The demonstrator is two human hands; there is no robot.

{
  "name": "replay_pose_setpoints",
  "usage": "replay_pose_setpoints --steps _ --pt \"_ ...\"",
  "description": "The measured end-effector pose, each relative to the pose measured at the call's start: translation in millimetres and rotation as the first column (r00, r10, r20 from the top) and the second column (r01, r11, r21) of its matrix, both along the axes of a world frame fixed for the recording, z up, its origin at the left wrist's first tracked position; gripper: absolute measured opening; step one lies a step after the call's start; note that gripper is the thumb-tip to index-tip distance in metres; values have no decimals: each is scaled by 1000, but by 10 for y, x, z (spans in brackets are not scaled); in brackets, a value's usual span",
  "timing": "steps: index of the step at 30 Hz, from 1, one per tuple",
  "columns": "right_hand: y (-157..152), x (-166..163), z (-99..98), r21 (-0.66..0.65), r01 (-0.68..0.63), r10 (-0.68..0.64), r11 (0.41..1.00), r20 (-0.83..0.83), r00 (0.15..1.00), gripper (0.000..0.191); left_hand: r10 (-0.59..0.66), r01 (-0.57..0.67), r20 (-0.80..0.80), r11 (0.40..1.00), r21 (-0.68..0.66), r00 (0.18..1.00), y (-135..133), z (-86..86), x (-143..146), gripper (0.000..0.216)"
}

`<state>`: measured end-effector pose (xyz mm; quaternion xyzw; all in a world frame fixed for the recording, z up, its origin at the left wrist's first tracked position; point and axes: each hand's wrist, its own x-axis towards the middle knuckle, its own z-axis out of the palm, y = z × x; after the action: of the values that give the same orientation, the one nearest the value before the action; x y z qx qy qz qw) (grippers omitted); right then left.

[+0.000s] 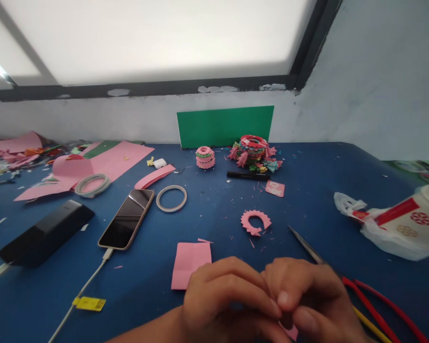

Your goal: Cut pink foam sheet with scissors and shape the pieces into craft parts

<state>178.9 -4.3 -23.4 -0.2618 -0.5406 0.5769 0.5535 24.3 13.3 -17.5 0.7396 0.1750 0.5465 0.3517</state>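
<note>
Both hands meet at the bottom middle of the view, low over the blue table. My left hand is curled, fingers pressed toward my right hand, which is also closed in a pinch. A small pink paper piece peeks out beneath them. A folded pink paper square lies just left of my left hand. Scissors with red and yellow handles lie right beside my right hand. A pink spiky paper arc rests a little beyond.
A phone on a white cable and a black power bank lie at left. Tape rings, pink sheets, a black marker, stacked paper rosettes, a green card and a white plastic bag surround them.
</note>
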Motion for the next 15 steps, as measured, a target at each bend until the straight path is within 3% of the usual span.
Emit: replay_pose_setpoints --steps 7,15 --pt "12 -9 67 128 -55 49 990 47 998 12 56 -57 35 998 1 998 19 9 13 16" --pt "9 -36 88 120 -46 42 992 42 998 19 63 -62 49 998 -23 997 45 -18 36 21"
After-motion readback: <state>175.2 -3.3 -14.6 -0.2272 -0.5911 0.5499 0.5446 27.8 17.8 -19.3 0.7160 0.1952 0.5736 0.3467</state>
